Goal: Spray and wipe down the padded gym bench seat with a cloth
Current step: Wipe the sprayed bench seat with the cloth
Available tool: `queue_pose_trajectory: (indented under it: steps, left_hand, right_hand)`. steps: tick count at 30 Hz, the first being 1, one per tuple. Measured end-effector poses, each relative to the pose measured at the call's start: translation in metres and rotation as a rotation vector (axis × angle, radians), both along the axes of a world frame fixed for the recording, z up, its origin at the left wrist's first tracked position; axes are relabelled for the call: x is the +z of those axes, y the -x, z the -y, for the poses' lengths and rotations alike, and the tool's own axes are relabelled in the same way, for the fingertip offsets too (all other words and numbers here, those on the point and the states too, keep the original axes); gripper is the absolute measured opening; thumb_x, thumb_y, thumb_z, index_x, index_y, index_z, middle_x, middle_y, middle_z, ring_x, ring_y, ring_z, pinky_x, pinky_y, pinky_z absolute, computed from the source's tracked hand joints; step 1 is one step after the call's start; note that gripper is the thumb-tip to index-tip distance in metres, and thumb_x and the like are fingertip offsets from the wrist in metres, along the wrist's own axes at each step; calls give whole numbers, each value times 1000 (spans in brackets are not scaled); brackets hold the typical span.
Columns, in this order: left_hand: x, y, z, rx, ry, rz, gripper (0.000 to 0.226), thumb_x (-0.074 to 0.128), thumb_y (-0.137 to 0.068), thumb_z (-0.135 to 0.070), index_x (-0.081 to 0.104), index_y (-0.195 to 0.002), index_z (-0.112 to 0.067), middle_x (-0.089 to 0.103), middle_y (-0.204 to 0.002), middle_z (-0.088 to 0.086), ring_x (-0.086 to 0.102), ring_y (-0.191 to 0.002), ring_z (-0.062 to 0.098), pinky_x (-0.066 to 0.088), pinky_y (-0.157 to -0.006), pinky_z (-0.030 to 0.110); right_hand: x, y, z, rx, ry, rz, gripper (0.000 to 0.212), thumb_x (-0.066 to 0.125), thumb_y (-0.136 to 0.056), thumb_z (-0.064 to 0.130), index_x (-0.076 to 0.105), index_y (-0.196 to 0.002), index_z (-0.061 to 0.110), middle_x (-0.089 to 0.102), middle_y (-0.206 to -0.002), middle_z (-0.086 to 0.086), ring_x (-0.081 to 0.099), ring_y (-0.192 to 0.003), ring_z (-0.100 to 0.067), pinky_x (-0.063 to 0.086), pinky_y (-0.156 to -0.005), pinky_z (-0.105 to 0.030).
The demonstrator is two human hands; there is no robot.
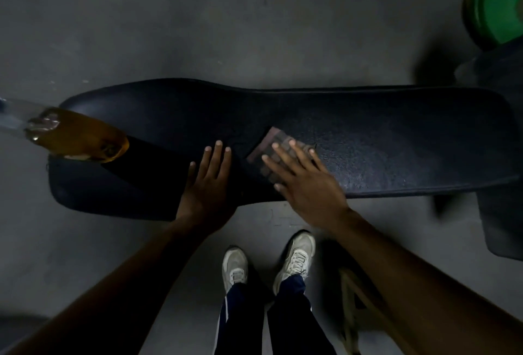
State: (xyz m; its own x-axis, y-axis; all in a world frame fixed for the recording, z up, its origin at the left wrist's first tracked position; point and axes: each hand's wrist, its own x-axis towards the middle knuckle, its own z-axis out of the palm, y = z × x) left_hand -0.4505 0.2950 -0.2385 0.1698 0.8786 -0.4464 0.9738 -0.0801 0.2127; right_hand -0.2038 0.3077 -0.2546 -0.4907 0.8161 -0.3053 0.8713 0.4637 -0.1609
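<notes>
The padded black bench seat (pixel 382 134), serving as the worktop, is seen lying across the grey floor, and every place here is given relative to it. A bottle of amber liquid (pixel 76 135) rests on its side at the seat's left end, untouched. The left hand (pixel 208 182) is laid flat and empty on the seat's near edge, at the middle. Just to its right, the right hand (pixel 300 179) is spread flat on a dark checked cloth (pixel 268 146), which is pressed against the middle of the seat. The wiping step appears to be in hand. Even pressure is best kept through the whole palm, overlapping strokes are best run lengthwise, and the bottle's end should be reached last.
</notes>
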Motion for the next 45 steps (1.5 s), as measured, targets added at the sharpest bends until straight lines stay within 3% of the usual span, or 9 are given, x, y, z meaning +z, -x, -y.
queue_pose_trajectory:
  steps: [7,13,17,20,25,29,34,38,45]
  left_hand:
    - [-8,-4,12,-67,-54,-31,93,49,-91,-56,5,-160,-12,-5,-169,6,-4,-156,24,13,-123,51]
    - [1,-4,5,43,-10,9,90,23,-85,-58,9,-159,-10,-3,-169,7,0,-156,23,8,-123,49]
    - [3,4,1,69,-47,-13,75,21,-90,-39,32,-152,3,21,-163,19,28,-150,36,28,-116,58]
    - [6,2,2,45,-60,18,82,15,-89,-48,19,-156,-1,11,-166,14,15,-154,29,17,-121,52]
    - [10,-17,-1,40,-60,103,92,58,-91,-49,12,-159,-8,4,-169,8,6,-156,24,9,-124,47]
    - [14,-35,-5,-23,-62,140,92,56,-93,-50,8,-160,-10,-1,-169,5,-1,-156,20,3,-125,44]
    - [15,-59,-5,-99,-54,140,89,48,-93,-55,6,-160,-13,-3,-170,2,-2,-156,18,4,-126,44]
    - [18,-83,-9,-158,-38,148,90,43,-91,-57,5,-161,-14,-5,-169,1,-3,-156,17,3,-126,43]
    - [21,-128,-26,-239,-33,159,91,50,-95,-54,0,-161,-16,-10,-169,-1,-7,-155,15,-1,-126,40]
  right_hand:
    - [2,19,-92,-342,99,-67,64,33,-113,43,7,-171,32,-3,-180,0,-4,-166,-32,7,-132,-55]
    - [10,72,-71,14,96,-95,66,41,-112,38,12,-170,30,4,-180,-1,0,-166,-34,8,-132,-57]
    - [-1,65,-21,37,-9,-145,67,49,-109,34,20,-169,31,14,-179,0,12,-166,-29,18,-131,-54]
    - [-9,36,2,44,-88,-130,65,47,-108,31,21,-168,31,22,-177,0,21,-164,-28,24,-130,-51]
    - [-14,-27,23,-91,-169,-67,73,54,-105,29,15,-166,29,26,-173,0,32,-160,-26,28,-127,-48]
    - [-1,-70,27,-379,-48,-30,63,41,-107,31,24,-168,27,26,-174,2,28,-161,-25,34,-127,-50]
    - [35,-93,24,-780,-33,-336,37,48,-110,18,56,-146,18,64,-142,-12,66,-119,-38,52,-94,-46]
    - [50,-125,13,-1109,-104,-824,20,48,-110,21,62,-124,15,70,-108,2,62,-97,-12,47,-92,-36]
    - [51,-194,-8,-1444,90,-1388,18,50,-107,16,67,-108,22,69,-107,-4,63,-107,-22,53,-98,-43]
